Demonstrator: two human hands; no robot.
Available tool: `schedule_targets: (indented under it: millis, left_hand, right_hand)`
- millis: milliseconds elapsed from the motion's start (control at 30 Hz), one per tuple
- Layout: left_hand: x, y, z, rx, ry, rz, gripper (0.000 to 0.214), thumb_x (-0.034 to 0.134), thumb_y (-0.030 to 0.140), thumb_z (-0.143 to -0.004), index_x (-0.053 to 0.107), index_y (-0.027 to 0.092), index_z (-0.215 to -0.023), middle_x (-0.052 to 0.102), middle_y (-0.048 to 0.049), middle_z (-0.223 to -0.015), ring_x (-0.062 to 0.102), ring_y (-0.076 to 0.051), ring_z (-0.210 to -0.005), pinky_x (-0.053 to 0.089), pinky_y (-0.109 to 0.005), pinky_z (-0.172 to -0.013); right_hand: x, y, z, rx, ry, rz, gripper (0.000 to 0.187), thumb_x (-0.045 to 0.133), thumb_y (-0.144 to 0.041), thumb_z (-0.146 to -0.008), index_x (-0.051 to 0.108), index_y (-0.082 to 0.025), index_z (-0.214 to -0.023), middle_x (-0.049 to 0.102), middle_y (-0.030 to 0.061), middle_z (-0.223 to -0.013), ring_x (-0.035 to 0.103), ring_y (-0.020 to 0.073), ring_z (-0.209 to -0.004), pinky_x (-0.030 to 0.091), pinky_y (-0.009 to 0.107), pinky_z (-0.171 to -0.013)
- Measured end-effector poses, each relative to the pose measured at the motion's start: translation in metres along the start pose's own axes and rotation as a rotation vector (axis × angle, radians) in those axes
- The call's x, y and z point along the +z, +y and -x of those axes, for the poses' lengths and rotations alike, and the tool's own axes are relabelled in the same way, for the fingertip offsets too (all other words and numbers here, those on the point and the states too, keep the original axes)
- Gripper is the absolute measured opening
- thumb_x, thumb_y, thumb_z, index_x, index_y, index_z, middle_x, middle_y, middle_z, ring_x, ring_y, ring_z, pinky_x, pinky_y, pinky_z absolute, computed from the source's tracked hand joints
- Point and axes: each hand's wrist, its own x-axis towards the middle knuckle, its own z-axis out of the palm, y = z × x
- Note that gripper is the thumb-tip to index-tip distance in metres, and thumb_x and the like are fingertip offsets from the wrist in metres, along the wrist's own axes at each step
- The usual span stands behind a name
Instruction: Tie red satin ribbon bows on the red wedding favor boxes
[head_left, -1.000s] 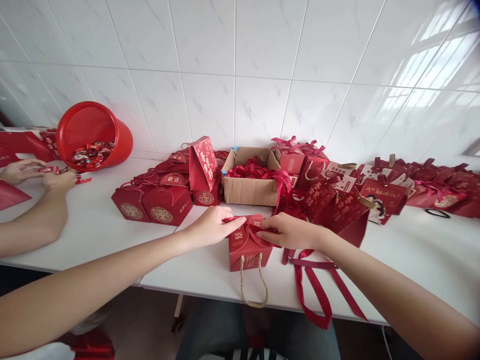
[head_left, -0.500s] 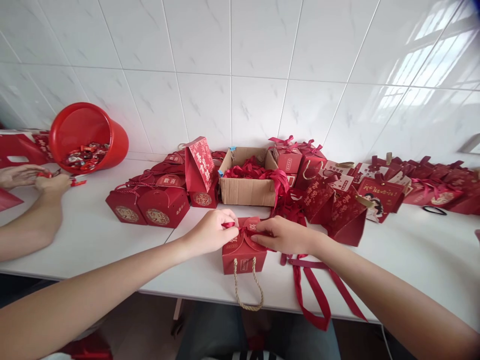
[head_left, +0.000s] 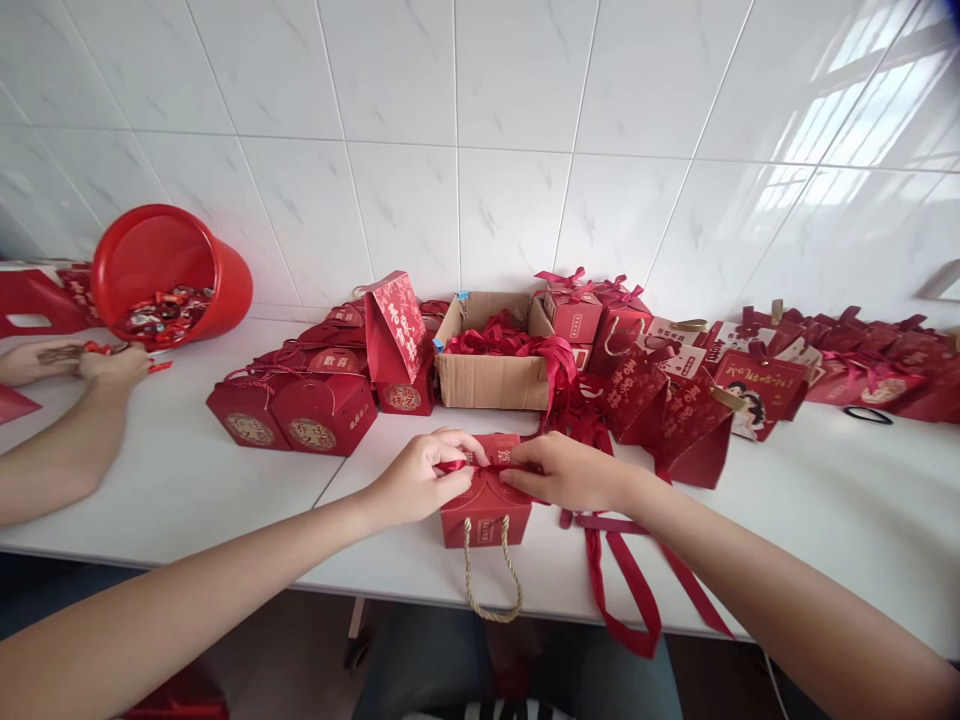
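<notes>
The left hand (head_left: 420, 480) and right hand (head_left: 576, 470) pinched ribbon (head_left: 493, 467), fingers nearly closed, atop the red box (head_left: 486, 528); uneven tugging could have buckled it.

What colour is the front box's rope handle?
The rope handle is gold, shown in the head view.

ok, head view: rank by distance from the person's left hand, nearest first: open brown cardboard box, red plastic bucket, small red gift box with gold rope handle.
1. Red gift box: at the left hand, on its right.
2. Cardboard box: beyond the hand, slightly right.
3. Bucket: far left, lying tipped over.
</notes>
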Motion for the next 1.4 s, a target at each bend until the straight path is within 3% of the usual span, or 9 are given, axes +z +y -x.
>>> schedule_targets:
  millis: [167,433,600,667,767,900,1067,1233,1400]
  left_hand:
    - [-0.002,-0.002,0.0,-0.083,0.046,0.04,0.033,0.047,0.02,-0.077,0.037,0.016,-0.046,0.063,-0.0035,-0.097,0.048,-0.008,-0.055,0.037,-0.026,-0.056]
    - [0.003,-0.008,0.003,0.012,0.109,0.022,0.035,0.048,0.02,-0.075,0.026,0.016,-0.047,0.051,-0.0024,-0.088,0.041,-0.007,-0.057,0.035,-0.025,-0.057]
    - [0.008,-0.008,0.006,0.064,0.158,-0.018,0.037,0.048,0.019,-0.076,0.023,0.017,-0.049,0.05,-0.004,-0.086,0.044,-0.01,-0.063,0.038,-0.024,-0.057]
    - [0.01,-0.009,0.008,0.081,0.18,-0.044,0.037,0.047,0.019,-0.077,0.022,0.017,-0.05,0.05,-0.0047,-0.088,0.044,-0.01,-0.064,0.039,-0.024,-0.057]
    - [0.013,-0.01,0.01,0.109,0.244,-0.103,0.03,0.048,0.015,-0.076,0.029,0.018,-0.054,0.051,-0.0057,-0.092,0.051,-0.013,-0.074,0.043,-0.025,-0.064]
    - [0.012,-0.009,0.011,0.152,0.374,-0.223,0.011,0.052,0.011,-0.073,0.046,0.02,-0.077,0.054,-0.0073,-0.102,0.051,-0.022,-0.103,0.044,-0.032,-0.084]
    - [0.003,0.007,0.007,0.203,0.359,-0.339,0.033,0.059,0.019,-0.073,0.052,0.02,-0.105,0.06,-0.0089,-0.113,0.051,-0.026,-0.11,0.036,-0.042,-0.097]
    - [-0.001,0.024,-0.003,0.155,0.252,-0.229,0.025,0.056,0.03,-0.08,0.06,0.02,-0.102,0.069,-0.0053,-0.1,0.061,-0.023,-0.095,0.035,-0.04,-0.096]
    - [0.002,0.023,-0.01,0.151,0.331,-0.215,0.017,0.052,0.028,-0.085,0.065,0.02,-0.08,0.07,-0.0019,-0.082,0.062,-0.019,-0.08,0.038,-0.037,-0.091]
  right_hand:
    - [-0.003,0.002,0.002,-0.03,-0.038,-0.072,0.031,0.041,-0.037,-0.092,0.054,-0.017,-0.073,0.05,-0.002,-0.066,0.04,0.0092,-0.057,0.032,0.024,-0.054]
    - [-0.009,0.011,0.003,-0.011,-0.052,-0.129,0.036,0.043,-0.041,-0.092,0.047,-0.017,-0.065,0.046,-0.0033,-0.061,0.039,0.009,-0.055,0.032,0.023,-0.054]
    - [-0.014,0.019,0.01,-0.05,0.034,-0.04,0.03,0.051,-0.039,-0.09,0.061,-0.017,-0.071,0.058,0.003,-0.086,0.054,0.0154,-0.082,0.039,0.029,-0.078]
    - [-0.017,0.021,0.015,-0.055,-0.017,-0.179,0.029,0.055,-0.041,-0.088,0.065,-0.016,-0.076,0.06,0.0047,-0.091,0.056,0.0168,-0.087,0.041,0.03,-0.081]
    - [-0.02,0.019,0.021,-0.061,-0.108,-0.529,0.03,0.056,-0.041,-0.088,0.066,-0.014,-0.081,0.062,0.0028,-0.079,0.057,0.0132,-0.072,0.045,0.028,-0.073]
    - [-0.018,0.01,0.021,-0.149,-0.064,-0.842,0.027,0.056,-0.034,-0.089,0.067,-0.011,-0.081,0.065,0.0036,-0.077,0.061,0.0126,-0.073,0.046,0.028,-0.079]
    - [-0.008,0.004,0.009,-0.204,-0.038,-1.061,0.02,0.058,-0.032,-0.09,0.058,-0.013,-0.097,0.069,0.0059,-0.082,0.066,0.0153,-0.074,0.05,0.033,-0.077]
    - [0.001,-0.001,-0.001,-0.163,0.004,-1.101,0.022,0.061,-0.034,-0.088,0.049,-0.017,-0.097,0.07,0.0047,-0.08,0.067,0.0135,-0.064,0.048,0.024,-0.059]
    - [0.005,-0.008,-0.001,-0.043,0.078,-1.092,0.032,0.066,-0.038,-0.083,0.043,-0.019,-0.095,0.071,0.0037,-0.076,0.064,0.0134,-0.055,0.05,0.026,-0.056]
